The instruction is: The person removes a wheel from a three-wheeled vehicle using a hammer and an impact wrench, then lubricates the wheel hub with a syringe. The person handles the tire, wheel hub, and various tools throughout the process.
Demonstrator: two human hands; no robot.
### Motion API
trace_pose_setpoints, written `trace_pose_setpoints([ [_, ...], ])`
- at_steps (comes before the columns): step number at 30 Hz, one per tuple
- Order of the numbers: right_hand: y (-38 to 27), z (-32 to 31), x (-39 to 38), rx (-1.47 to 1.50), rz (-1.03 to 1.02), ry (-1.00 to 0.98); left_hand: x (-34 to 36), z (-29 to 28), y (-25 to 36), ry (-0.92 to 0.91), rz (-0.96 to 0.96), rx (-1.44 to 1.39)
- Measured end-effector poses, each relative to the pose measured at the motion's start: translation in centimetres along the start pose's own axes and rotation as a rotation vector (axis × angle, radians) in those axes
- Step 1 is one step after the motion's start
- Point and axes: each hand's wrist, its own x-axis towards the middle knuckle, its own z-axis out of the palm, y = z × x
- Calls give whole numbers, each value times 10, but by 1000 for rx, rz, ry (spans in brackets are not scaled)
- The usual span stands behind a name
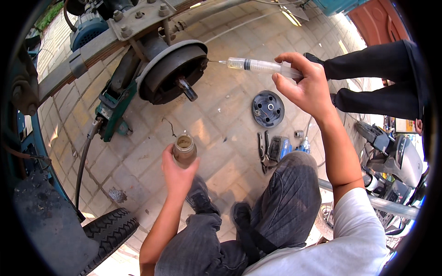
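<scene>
In my right hand (306,83) is a clear plastic syringe (260,66) with some pale liquid near its front end. Its thin needle points left, and the tip is at or very near the right edge of the brake drum assembly (170,73); contact is hard to tell. A threaded axle stub (185,88) sticks out of that assembly. My left hand (177,170) is wrapped round an uncapped glass jar (185,152), held upright below the drum. The jar's lower part is hidden by my fingers.
On the paving lie a round black hub (268,109), pliers (264,151) and a blue power tool (280,148). A green jack (115,108) stands under the axle. A loose tire (110,237) is at lower left. Another person's legs (375,78) and a motorbike (396,156) are at right.
</scene>
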Motion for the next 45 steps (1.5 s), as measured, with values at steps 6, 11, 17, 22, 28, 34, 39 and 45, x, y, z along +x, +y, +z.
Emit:
trace_pose_setpoints([
  [6, -4, 2, 9, -16, -20, -9, 2, 2, 1, 14, -6, -12],
  [11, -3, 1, 10, -2, 9, -47, 3, 3, 5, 0, -14, -27],
  [17, -2, 2, 12, -13, 34, -48, 3, 5, 6, -12, -16, -28],
  [22, -4, 2, 15, -30, 55, -54, 3, 2, 3, -11, -28, -42],
  [28, -3, 2, 16, -37, 49, -64, 2, 1, 5, -8, -28, 1],
  [34, -5, 1, 16, -41, 47, -62, 4, 1, 4, -23, -48, -24],
  [39, -4, 2, 16, -36, 29, -42, 5, 3, 2, -32, -40, -25],
  [45, -6, 3, 16, -37, 37, -40, 4, 3, -2, -23, -25, -19],
])
